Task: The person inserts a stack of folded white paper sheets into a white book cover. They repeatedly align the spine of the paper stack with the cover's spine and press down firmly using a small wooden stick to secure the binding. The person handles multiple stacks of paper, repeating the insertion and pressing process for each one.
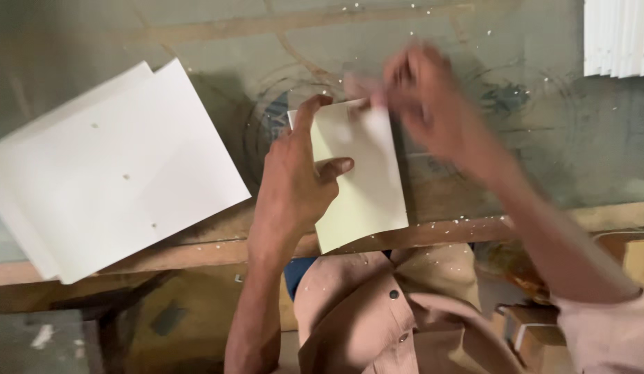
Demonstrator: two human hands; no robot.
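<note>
- Right now, the left hand [294, 181] rests on a pale yellow sheet [363, 187]. Its fingers press flat on the left side of the sheet, one finger pointing up along the edge and the thumb lying across the paper.
- The pale yellow sheet lies on the table [543, 159], with its near end hanging a little over the wooden edge.
- The right hand [425, 104] is at the top of the sheet. It is very blurry, so I cannot tell if its fingers are pinching the paper or not.
- Over on the left sits a stack of big white sheets [121, 173], well apart from the hands.
- Another white stack [618, 36] sits at the top right corner.
</note>
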